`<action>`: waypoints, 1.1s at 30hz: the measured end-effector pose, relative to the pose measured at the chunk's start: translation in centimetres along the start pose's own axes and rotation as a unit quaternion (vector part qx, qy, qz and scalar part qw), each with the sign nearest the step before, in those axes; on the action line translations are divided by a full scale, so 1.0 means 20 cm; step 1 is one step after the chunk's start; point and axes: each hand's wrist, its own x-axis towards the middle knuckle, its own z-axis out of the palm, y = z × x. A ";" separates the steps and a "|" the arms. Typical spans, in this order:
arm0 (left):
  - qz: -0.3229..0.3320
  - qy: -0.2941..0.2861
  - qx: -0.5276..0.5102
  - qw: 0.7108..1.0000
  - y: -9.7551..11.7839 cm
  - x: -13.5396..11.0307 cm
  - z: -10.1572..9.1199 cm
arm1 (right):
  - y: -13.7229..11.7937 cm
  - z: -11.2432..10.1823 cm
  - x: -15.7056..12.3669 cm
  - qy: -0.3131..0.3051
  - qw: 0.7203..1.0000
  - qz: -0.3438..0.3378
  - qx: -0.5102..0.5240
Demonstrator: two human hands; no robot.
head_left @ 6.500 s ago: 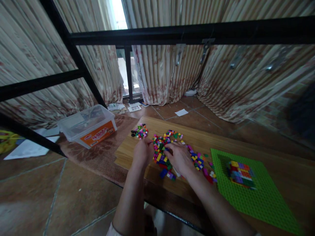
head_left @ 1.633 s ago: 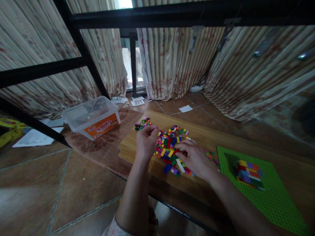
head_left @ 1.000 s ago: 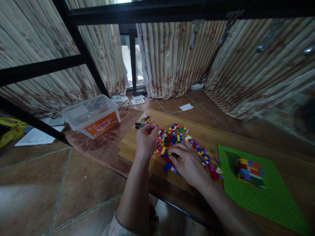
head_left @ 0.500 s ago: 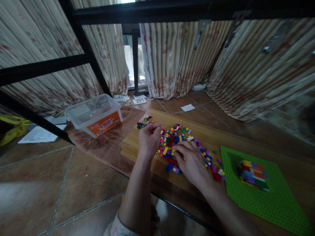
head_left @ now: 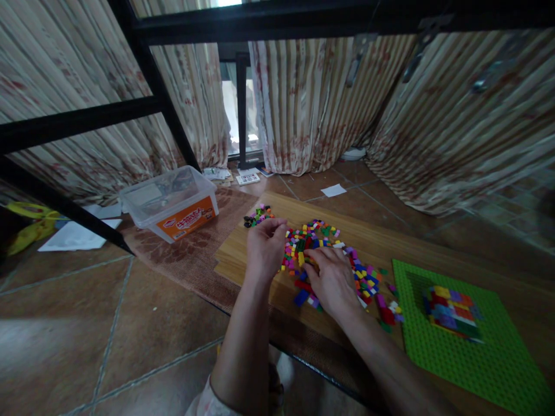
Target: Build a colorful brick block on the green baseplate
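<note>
My left hand [head_left: 266,249] is raised over the left side of a pile of small toy bricks [head_left: 323,230], thumb and fingers pinched together. Whatever it holds, if anything, is too small to make out. Down in the pile is my right hand [head_left: 333,280], its fingers curled among the bricks and partly hiding them. A yellow brick [head_left: 300,258] lies right by its fingertips; whether it is gripped is unclear. Right of the pile, a green studded baseplate [head_left: 481,358] bears a blurred block of built-up multicoloured bricks [head_left: 453,312].
A wooden board [head_left: 236,254] lies under the bricks, on a brown patterned cloth [head_left: 182,268]. On the left stands a clear plastic box [head_left: 173,202] with an orange label. Black metal bars [head_left: 167,124] cross the view. Striped curtains [head_left: 299,110] hang behind.
My right hand has shifted slightly left relative to the baseplate, among the bricks, and some bricks near its fingers have moved. My left hand keeps its pinch. The view has shifted slightly.
</note>
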 end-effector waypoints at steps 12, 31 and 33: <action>-0.006 0.008 -0.009 1.000 0.02 -0.01 0.00 | 0.04 -0.01 -0.05 -0.014 0.999 0.005 -0.032; -0.002 -0.026 0.028 0.999 0.00 -0.01 0.00 | 0.01 -0.09 -0.07 0.028 0.997 0.008 0.065; -0.002 -0.043 0.038 0.998 -0.02 0.00 0.01 | -0.01 -0.13 -0.09 0.030 0.993 0.043 0.108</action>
